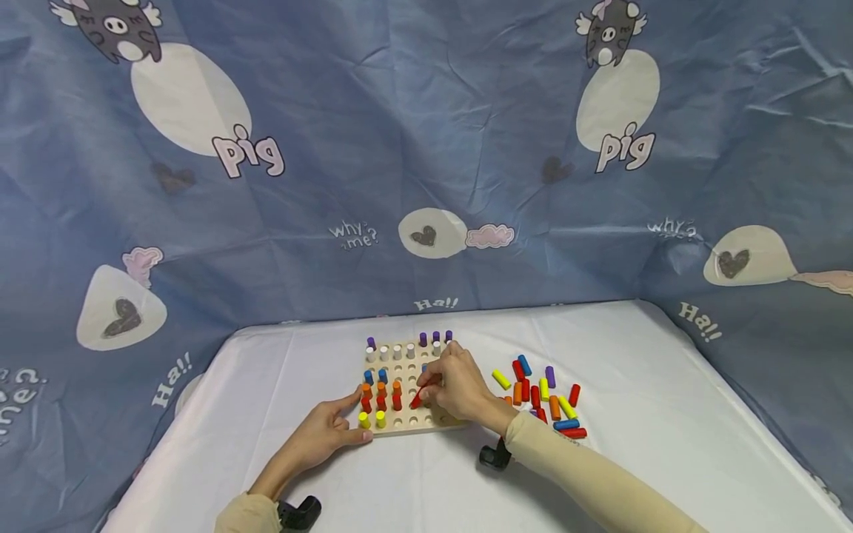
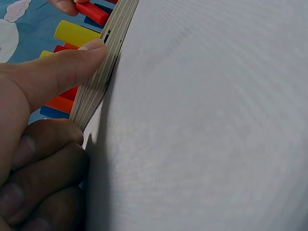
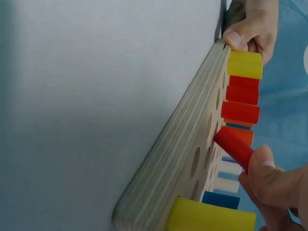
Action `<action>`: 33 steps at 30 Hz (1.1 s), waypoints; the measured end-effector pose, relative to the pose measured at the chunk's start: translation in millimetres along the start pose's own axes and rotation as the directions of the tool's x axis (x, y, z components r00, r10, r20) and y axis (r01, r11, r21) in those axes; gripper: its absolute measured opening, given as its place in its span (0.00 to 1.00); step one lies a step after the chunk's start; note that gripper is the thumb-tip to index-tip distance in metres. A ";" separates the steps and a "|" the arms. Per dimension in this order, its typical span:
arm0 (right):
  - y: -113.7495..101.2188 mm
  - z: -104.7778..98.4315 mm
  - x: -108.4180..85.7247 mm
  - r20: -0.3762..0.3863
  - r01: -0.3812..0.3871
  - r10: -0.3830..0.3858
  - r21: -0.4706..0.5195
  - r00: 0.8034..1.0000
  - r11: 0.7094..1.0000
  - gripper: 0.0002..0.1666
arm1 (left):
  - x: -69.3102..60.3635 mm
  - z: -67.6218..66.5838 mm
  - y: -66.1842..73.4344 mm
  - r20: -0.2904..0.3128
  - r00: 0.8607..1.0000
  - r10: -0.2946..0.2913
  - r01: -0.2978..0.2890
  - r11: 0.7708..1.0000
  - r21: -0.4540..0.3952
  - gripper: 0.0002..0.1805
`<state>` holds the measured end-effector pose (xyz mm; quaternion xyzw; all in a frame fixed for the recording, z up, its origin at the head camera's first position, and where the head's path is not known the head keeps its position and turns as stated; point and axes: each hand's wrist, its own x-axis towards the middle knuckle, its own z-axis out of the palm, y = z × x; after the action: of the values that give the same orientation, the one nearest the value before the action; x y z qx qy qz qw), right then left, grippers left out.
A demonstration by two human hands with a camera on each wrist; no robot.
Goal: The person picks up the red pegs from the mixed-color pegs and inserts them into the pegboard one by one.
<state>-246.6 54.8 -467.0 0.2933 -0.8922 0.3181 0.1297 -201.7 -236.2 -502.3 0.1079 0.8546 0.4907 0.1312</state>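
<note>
A wooden pegboard (image 1: 413,423) lies on the white cloth, with yellow, red, orange, blue, white and purple pegs standing in it. The left hand (image 1: 326,431) grips the board's left end, its thumb (image 2: 72,70) on the near edge and the other fingers curled at the side. Between thumb and fingers, the right hand (image 1: 458,383) pinches a red peg (image 3: 234,146). That peg is tilted, its lower end at a hole in the red row, beside three standing red pegs. In the head view the right hand hides part of the board's right side.
Loose pegs in several colours, among them a purple peg (image 1: 549,376) and a red peg (image 1: 574,394), lie on the white cloth (image 1: 633,444) right of the board. A blue printed curtain (image 1: 466,185) hangs behind the table.
</note>
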 end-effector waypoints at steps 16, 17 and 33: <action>0.7 3.0 -0.6 -0.014 0.099 -0.101 -0.090 0.995 0.991 0.07 | 3.2 0.8 1.8 0.006 1.000 -0.007 0.007 1.000 0.015 0.54; 1.1 3.1 -0.6 -0.014 0.098 -0.100 -0.095 0.995 0.991 0.07 | 3.2 0.5 1.6 0.005 1.000 -0.006 0.006 1.000 0.019 0.54; -0.8 10.7 0.9 -0.043 0.233 -0.245 -0.187 0.969 0.954 0.09 | 0.7 0.1 -1.7 -0.001 1.000 -0.017 0.017 1.000 0.005 0.54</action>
<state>-247.3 47.0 -474.5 0.3754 -0.8706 0.2275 0.2223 -202.3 -236.7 -504.0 0.1009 0.8568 0.4874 0.1348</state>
